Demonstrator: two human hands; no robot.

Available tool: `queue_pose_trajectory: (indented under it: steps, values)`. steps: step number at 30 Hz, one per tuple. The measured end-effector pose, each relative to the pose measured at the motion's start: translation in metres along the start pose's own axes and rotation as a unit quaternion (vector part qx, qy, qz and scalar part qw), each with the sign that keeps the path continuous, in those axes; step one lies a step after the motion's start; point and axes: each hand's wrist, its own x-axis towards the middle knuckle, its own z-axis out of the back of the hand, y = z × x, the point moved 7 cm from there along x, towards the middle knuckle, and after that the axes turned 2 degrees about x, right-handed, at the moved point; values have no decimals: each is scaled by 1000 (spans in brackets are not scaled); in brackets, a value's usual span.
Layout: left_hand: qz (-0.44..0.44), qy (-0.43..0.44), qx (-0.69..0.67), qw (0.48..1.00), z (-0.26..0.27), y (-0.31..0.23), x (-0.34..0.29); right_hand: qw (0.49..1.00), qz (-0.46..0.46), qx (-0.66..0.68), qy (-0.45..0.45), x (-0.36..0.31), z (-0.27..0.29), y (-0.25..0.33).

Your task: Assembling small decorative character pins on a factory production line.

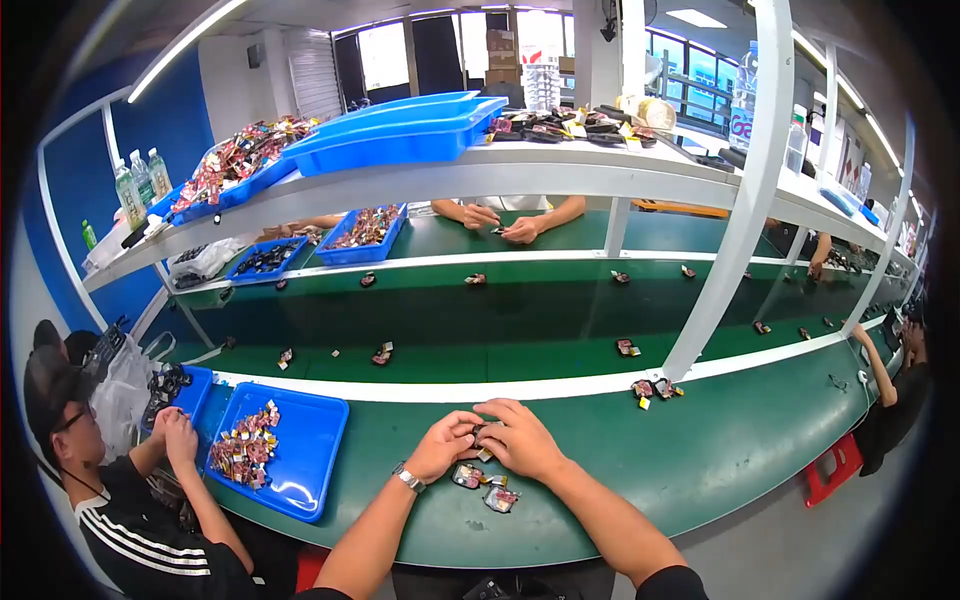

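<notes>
My left hand (443, 447) and my right hand (521, 438) meet over the green work surface, fingers closed around a small black-cased circuit board (485, 454). Most of that piece is hidden by my fingers; a yellowish bit shows below them. Just under my hands lie similar pieces, one black-cased circuit board (466, 475) and another board (501, 498) nearer me, with reddish boards and pale patches showing. A metal-banded watch (408, 478) is on my left wrist.
To my left stands a blue tray (318, 440) with many loose boards, beside a seated person (140, 500). Ahead, a green conveyor belt (520, 330) carries scattered pieces. More pieces (655, 390) sit by a white post (735, 200). An overhead shelf (480, 178) holds blue trays.
</notes>
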Motion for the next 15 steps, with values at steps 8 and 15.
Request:
queue_pose_trajectory:
  steps: [8,15]
  values:
    - [-2,-15,-11,1000,2,2,1,998,-33,26,-47,-2,-3,0]
    - [-12,-7,-19,1000,3,2,2,996,-59,64,-35,-4,-3,-3]
